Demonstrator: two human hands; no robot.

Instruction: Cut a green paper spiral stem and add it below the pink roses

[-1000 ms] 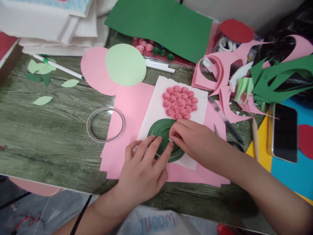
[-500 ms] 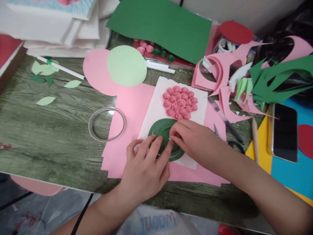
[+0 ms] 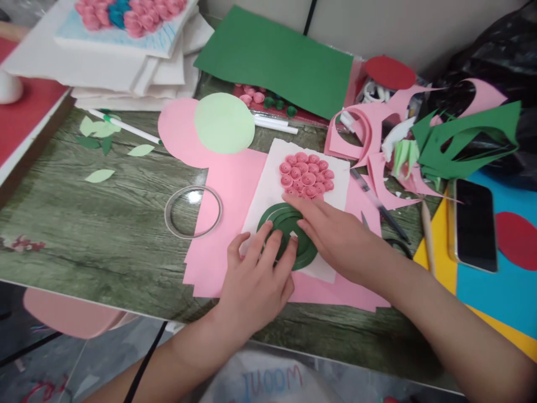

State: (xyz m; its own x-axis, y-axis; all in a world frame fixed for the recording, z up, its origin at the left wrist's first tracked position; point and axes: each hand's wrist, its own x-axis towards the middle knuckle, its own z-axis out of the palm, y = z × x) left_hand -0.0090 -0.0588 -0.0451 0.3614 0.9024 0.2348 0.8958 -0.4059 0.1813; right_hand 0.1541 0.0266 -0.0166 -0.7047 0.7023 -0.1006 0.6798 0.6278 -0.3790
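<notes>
Green spiral point(image 3: 285, 218) near the frame's centre is touched by the left hand point(image 3: 257, 280), fingers spread, and overlapped at upper right by the right hand point(image 3: 335, 229), fingers parted, nothing seen gripped

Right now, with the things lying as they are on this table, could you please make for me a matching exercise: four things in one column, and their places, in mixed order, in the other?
Things
1. green paper coil
2. grey ring
3. phone
4. pale green disc

Places
A. over yellow paper and blue paper
B. overlapping a pink disc
C. partly under the left hand
D. partly on pink paper, partly on the tabletop

Right pairs: 1-C, 2-D, 3-A, 4-B
</notes>
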